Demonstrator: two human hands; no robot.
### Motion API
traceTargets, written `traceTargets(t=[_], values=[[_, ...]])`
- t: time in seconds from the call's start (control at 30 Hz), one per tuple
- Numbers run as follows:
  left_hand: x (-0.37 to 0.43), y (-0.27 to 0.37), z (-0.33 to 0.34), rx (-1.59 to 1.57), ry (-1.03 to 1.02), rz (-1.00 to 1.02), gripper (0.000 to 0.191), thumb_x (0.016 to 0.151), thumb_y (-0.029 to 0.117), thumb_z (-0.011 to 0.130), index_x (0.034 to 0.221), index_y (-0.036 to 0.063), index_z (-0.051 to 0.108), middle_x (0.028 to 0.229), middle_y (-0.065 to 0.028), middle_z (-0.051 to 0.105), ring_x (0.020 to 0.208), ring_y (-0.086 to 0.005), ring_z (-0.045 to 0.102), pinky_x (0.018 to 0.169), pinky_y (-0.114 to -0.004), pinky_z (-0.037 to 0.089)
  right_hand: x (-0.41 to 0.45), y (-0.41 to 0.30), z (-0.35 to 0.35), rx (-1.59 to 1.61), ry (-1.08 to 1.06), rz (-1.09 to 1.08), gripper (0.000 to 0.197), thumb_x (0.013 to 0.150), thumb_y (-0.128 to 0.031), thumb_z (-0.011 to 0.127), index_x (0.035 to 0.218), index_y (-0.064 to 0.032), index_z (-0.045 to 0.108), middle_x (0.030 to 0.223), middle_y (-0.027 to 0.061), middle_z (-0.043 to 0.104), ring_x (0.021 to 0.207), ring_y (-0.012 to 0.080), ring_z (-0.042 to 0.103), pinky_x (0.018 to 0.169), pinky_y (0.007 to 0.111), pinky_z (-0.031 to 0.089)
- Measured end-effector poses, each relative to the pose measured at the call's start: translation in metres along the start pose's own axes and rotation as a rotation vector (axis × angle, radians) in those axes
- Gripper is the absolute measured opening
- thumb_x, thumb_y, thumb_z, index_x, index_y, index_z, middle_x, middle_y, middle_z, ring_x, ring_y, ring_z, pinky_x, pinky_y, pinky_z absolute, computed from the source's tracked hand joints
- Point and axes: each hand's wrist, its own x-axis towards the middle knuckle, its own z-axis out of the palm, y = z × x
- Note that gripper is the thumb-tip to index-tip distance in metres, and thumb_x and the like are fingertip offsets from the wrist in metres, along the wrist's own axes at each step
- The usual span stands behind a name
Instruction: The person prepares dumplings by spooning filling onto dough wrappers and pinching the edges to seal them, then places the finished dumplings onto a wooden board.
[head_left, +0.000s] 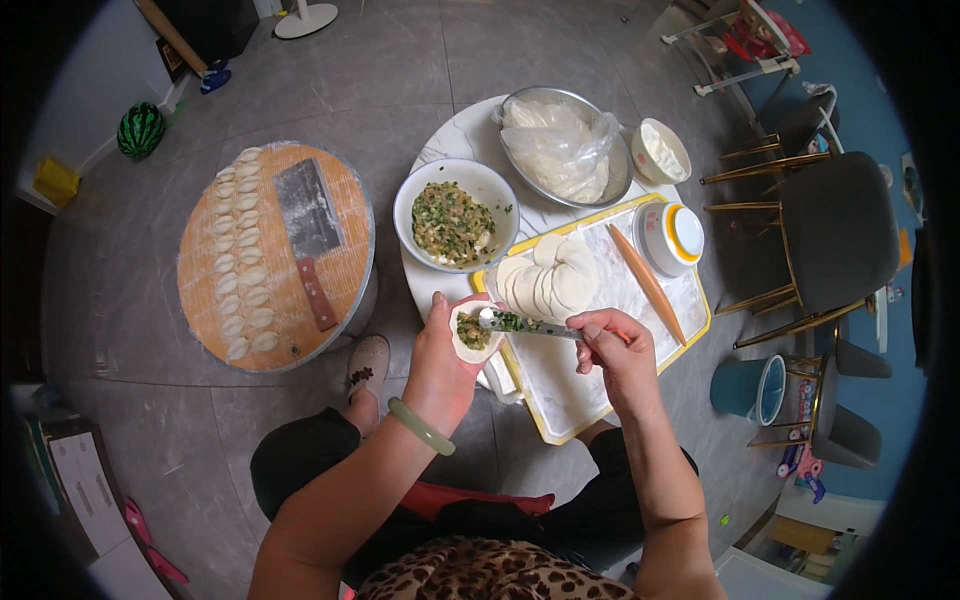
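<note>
A round dough wrapper (466, 352) with green-flecked filling on it lies in my left hand (442, 337), below the filling bowl. My right hand (616, 341) grips the handle end of a metal spoon (559, 329), whose tip touches the filling. Beyond my hands, an enamel bowl (403, 225) holds chopped filling (450, 221). Overlapping dough wrappers (551, 285) lie on a floured, yellow-edged board (566, 382), beside a wooden rolling pin (646, 285).
At left, a round board (202, 300) carries two columns of dumplings (247, 236) and a floured cleaver (307, 210). A metal basin (616, 176) with bagged dough, a flour bowl (660, 154) and a white device (670, 238) stand behind the wrappers. Chairs (836, 232) stand right.
</note>
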Motion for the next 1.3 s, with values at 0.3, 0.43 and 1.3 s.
traceTargets(t=[0.3,0.43,1.3], values=[[0.001,-0.002,-0.001,-0.049,0.005,0.000,0.050,0.099,0.042,0.030,0.117,0.0002,0.051,0.111,-0.0127,0.060,0.104,-0.0208,0.057,0.090,-0.038,0.044,-0.014,0.002,0.011,-0.398,-0.108,-0.260,0.015,0.090,-0.007,0.056,0.099,0.0008,0.065,0.075,0.0023,0.060,0.064,0.0068,0.055,0.058,0.021,0.046],[0.000,-0.001,0.001,-0.014,0.020,0.011,0.049,0.100,0.040,0.028,0.116,0.0004,0.051,0.111,-0.0139,0.060,0.105,-0.0222,0.057,0.091,-0.038,0.044,-0.009,0.001,0.012,-0.172,-0.067,-0.131,0.015,0.089,-0.005,0.054,0.096,0.0020,0.065,0.073,0.0028,0.060,0.062,0.0071,0.054,0.057,0.021,0.045],[-0.003,0.005,0.006,0.037,-0.014,0.054,0.048,0.100,0.041,0.029,0.118,0.0016,0.050,0.115,-0.0128,0.058,0.110,-0.0214,0.054,0.094,-0.040,0.043,-0.005,-0.002,0.001,-0.073,-0.071,-0.202,0.016,0.090,-0.004,0.053,0.099,0.0023,0.064,0.080,0.0053,0.062,0.067,0.0088,0.055,0.059,0.022,0.045]])
